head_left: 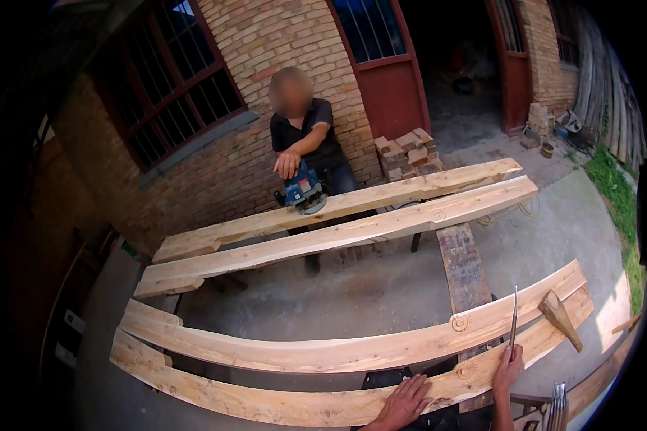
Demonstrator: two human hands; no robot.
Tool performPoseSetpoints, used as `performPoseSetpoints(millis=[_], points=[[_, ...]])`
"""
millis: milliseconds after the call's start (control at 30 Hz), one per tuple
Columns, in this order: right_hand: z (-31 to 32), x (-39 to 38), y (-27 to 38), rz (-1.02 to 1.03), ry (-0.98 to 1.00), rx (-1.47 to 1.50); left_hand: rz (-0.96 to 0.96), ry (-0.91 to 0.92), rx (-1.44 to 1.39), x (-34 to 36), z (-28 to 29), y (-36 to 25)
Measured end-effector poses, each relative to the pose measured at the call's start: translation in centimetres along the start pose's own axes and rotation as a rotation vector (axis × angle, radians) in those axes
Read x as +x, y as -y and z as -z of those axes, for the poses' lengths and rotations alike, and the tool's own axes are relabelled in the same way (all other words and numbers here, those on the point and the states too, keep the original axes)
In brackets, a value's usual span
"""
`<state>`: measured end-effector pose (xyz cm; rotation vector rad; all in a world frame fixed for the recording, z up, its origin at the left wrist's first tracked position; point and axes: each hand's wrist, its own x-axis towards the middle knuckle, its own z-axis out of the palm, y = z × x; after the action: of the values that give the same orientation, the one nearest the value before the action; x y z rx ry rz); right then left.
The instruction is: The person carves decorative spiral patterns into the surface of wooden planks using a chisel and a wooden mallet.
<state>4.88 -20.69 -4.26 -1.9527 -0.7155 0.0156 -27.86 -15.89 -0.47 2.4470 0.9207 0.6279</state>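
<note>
My left hand (404, 402) lies flat, fingers stretched, on the nearest long wooden beam (266, 396), left of a carved spiral (466, 370). My right hand (508, 370) is closed around a slim metal carving chisel (514, 316), which points upward away from the wood. Just beyond is a second curved beam (323, 353) with a matching carved spiral (460, 322). To the right of the chisel, a wooden mallet (561, 320) rests across the beams' right ends, its handle toward me.
Across from me, a person (313, 147) holds a blue power router (303, 188) on the farther pair of beams (352, 233). A worn plank (464, 262) runs beneath the beams. Several chisels (557, 409) stand at the lower right. Bricks (410, 152) are piled by the doorway.
</note>
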Motion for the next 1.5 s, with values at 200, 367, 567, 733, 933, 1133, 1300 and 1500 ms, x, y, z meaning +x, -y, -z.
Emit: performPoseSetpoints(millis=[200,367,567,733,933,1133,1300,1500], points=[[0.2,0.0,0.8,0.028,-0.006,-0.026,0.002,0.008,0.034,-0.4,-0.8,0.3],[0.1,0.0,0.8,0.008,-0.013,-0.034,-0.033,-0.019,0.025,-0.4,-1.0,0.6],[-0.1,0.2,0.6,0.003,-0.035,-0.025,-0.02,0.004,0.02,-0.5,-1.3,0.9],[0.0,-0.1,0.3,0.002,-0.035,-0.036,-0.019,0.001,-0.004,-0.5,-1.3,0.9],[0.1,-0.1,0.7,-0.007,-0.011,-0.038,-0.018,0.01,0.028,-0.5,-1.1,0.7],[0.1,-0.1,0.1,0.021,-0.024,-0.028,-0.026,0.02,0.051,-0.5,-1.5,0.9],[0.4,0.2,1.0,-0.028,0.036,-0.062,-0.014,0.049,0.052,-0.7,-1.6,1.1],[-0.1,-0.1,-0.3,0.001,-0.015,-0.022,-0.03,0.012,0.031,-0.3,-0.8,0.6]])
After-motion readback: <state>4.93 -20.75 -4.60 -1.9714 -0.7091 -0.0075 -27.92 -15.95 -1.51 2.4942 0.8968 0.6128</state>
